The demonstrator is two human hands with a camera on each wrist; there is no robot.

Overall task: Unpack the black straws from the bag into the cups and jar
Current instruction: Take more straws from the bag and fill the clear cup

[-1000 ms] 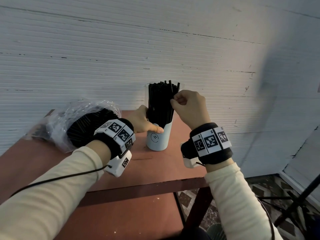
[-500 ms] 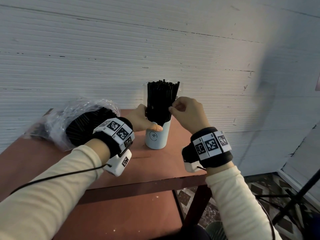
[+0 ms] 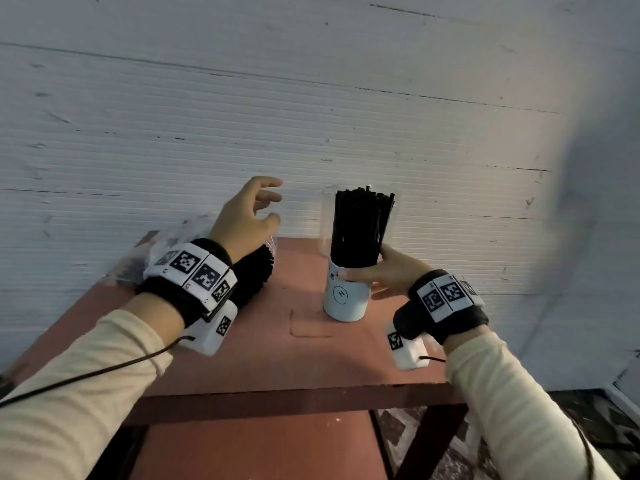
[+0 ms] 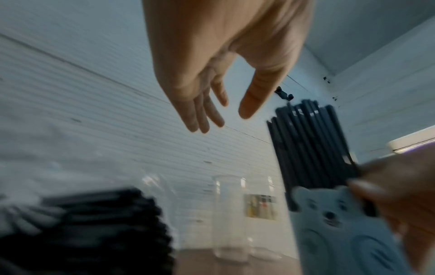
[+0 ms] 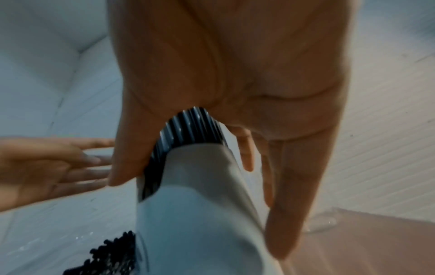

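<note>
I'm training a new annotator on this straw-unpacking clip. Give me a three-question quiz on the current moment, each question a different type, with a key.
1. True or false: the left hand grips the white cup.
2. Which hand holds the white cup? A) left B) right C) both
3. Fill in: the black straws in the cup stand ____ .

Key: 1. False; it hovers open above the plastic bag. 2. B, the right hand. 3. Upright.
</note>
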